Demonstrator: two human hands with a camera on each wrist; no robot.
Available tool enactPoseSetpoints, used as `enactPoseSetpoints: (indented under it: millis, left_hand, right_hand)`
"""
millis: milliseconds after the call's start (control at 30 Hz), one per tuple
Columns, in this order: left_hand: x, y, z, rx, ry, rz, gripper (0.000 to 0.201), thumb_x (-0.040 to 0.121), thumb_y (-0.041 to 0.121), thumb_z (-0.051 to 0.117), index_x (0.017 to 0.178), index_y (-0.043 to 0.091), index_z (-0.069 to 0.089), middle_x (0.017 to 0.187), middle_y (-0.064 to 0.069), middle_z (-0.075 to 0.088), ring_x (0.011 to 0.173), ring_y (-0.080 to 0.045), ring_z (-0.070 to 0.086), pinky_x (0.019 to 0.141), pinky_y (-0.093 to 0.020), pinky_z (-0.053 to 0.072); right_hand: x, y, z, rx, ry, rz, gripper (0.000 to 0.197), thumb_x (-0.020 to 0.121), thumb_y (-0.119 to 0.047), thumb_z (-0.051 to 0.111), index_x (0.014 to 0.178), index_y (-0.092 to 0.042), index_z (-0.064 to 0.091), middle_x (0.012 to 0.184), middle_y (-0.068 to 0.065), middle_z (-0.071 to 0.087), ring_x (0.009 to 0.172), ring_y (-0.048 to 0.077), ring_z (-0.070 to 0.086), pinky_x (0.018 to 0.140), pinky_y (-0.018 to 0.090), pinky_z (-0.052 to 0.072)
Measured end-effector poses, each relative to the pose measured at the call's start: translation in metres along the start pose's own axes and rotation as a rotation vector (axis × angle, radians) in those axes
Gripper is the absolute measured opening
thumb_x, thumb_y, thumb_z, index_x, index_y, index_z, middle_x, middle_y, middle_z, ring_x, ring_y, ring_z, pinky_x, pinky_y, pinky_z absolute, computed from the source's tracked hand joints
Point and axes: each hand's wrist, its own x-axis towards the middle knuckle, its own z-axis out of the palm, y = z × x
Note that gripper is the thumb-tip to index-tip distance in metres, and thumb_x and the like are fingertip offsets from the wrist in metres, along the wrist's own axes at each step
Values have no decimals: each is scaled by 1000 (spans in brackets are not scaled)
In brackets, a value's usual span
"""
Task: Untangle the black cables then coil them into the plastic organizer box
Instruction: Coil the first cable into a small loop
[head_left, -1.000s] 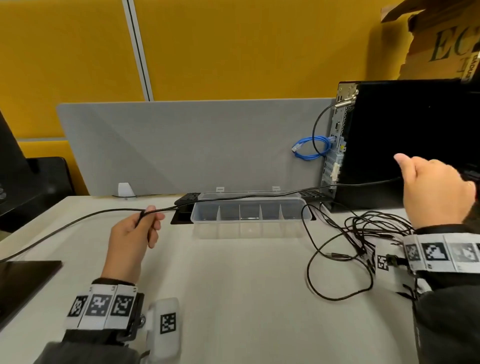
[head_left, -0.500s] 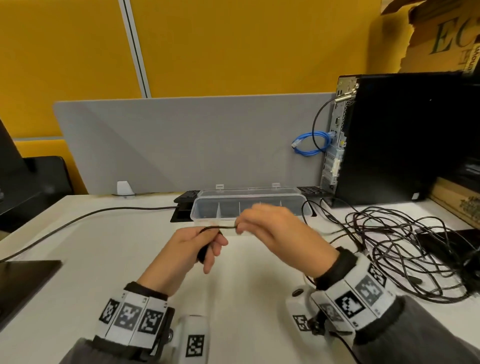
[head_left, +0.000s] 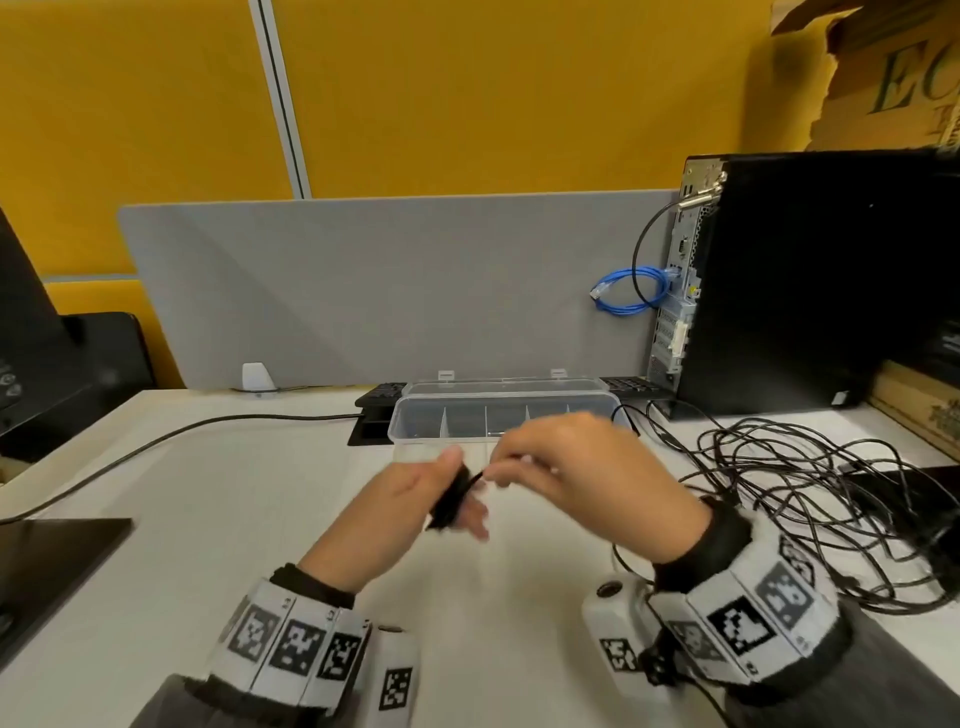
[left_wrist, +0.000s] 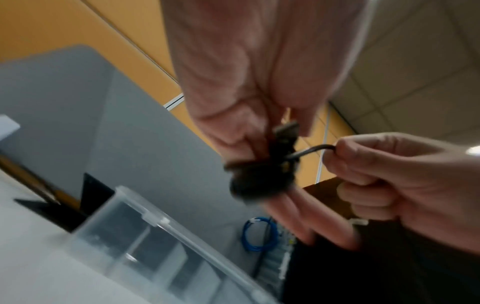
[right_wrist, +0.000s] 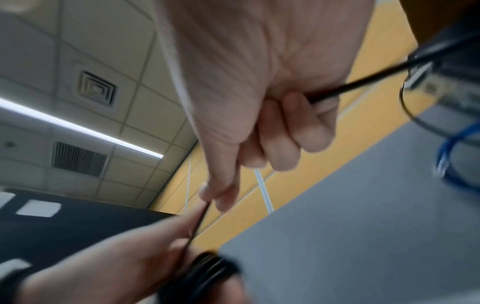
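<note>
bare desk left of both hands, organizer box just behind them, tangled cables crowding the right

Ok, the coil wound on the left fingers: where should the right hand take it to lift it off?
Probably pinch the coil across its whole bundle of turns, coming from the free fingertips' side of the left hand. The right hand holds only the tail; pulling that would likely unwind it.

Office workstation, shown by a pale desk backed by a grey felt divider panel and yellow partition walls. Black desktop computer tower with a blue network cable at its rear ports. Overhead, suspended ceiling tiles with an air vent and a strip light.
</note>
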Motion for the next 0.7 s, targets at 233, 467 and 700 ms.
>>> enactPoseSetpoints:
  millis: [233,467,700]
  left_hand:
    - [-5,11,-15,-621,144,39,39,80,40,57,46,20,53,35,4,40,33,-8,33,41,-14,33]
    - [6,-5,-42,-1153,674,156,23,96,31,42,76,20,45,55,12,48,44,-2,45,47,-12,40]
    - [6,-19,-45,-1242,815,191,20,95,35,45,83,20,51,64,12,51,49,-3,45,57,-11,42]
  right_hand:
    - [-11,59,-49,216,305,188,39,83,-46,51,57,-18,50,47,-7,44,47,6,43,49,11,36]
    - [-42,102,-75,-134,802,477,47,85,-49,54,59,-11,48,52,6,42,51,23,39,49,26,28]
    - [-54,113,-89,-470,871,674,63,92,-61,32,61,-7,44,53,9,40,55,27,39,71,47,33]
